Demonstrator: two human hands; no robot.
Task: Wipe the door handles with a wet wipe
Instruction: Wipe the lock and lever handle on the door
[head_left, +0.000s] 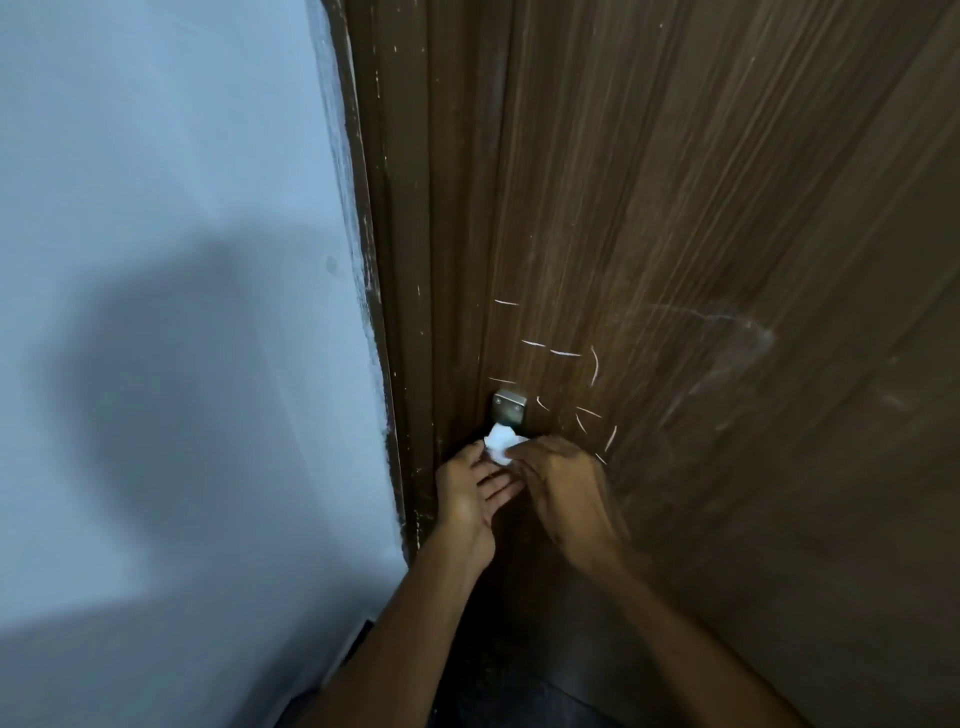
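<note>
A silver metal handle plate (509, 409) with two screws is fixed near the left edge of a brown wooden door (701, 260). Just below the plate a crumpled white wet wipe (501, 442) covers the handle, which is hidden. My right hand (563, 488) grips the wipe from the right, fingers curled over it. My left hand (475, 491) sits under and left of the wipe, palm up, fingers apart, its fingertips touching the wipe's lower edge.
The door bears several white scratch marks (563, 353) around the plate. A brown door frame (395, 260) runs down its left side, with a pale blue wall (156, 260) beyond. A dark floor (519, 696) shows below my forearms.
</note>
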